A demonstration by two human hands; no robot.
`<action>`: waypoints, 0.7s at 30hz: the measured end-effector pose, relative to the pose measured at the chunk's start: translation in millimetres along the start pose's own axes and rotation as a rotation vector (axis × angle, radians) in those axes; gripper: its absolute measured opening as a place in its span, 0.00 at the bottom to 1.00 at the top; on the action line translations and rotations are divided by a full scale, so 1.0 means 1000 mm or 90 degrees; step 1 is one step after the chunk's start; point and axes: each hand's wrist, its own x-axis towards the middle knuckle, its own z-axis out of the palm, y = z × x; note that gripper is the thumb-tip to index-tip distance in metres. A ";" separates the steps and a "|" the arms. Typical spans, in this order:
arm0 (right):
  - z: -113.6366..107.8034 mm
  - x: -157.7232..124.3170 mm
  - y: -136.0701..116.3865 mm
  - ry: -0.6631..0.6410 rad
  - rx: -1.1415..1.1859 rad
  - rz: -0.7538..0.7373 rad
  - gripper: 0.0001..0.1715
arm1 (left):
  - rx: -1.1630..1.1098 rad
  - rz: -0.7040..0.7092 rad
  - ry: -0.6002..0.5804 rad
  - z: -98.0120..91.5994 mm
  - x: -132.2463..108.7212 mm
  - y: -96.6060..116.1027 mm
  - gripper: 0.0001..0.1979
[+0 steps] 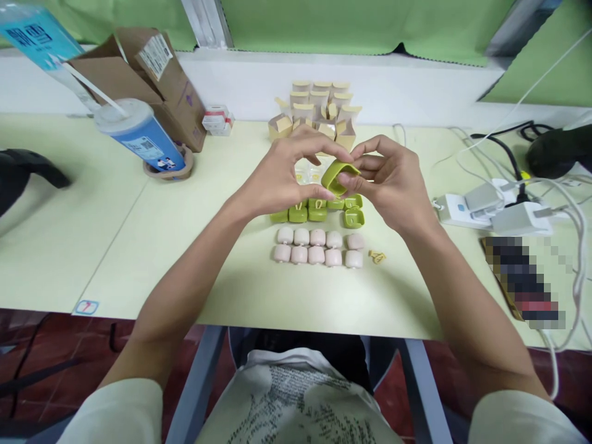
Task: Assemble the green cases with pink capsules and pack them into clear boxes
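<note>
Both my hands are raised over the middle of the table, fingers curled around one small green case (337, 174). My left hand (283, 176) pinches its left side from above. My right hand (392, 180) grips its right end with thumb and fingers. Below them lie several more green cases (318, 213) in a row, one green case (354, 217) a little apart. In front of those sit two rows of pale pink rounded pieces (317, 246). A tiny yellow clip (378, 256) rests to their right.
A stack of small beige cartons (319, 108) stands at the back. A blue cup with a straw (139, 132) and a brown cardboard box (152, 71) are at back left. White chargers and cables (499, 213) crowd the right side. The table's front edge (296, 327) is near my lap.
</note>
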 end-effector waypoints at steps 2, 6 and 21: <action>0.006 -0.002 -0.002 0.011 -0.031 -0.011 0.28 | 0.005 -0.004 -0.013 0.000 0.000 0.002 0.24; 0.012 -0.004 -0.004 0.042 -0.087 -0.021 0.25 | 0.004 0.007 -0.036 0.003 0.001 0.004 0.20; 0.011 0.000 0.011 0.058 -0.049 -0.093 0.21 | -0.215 -0.203 -0.010 0.029 0.001 -0.018 0.26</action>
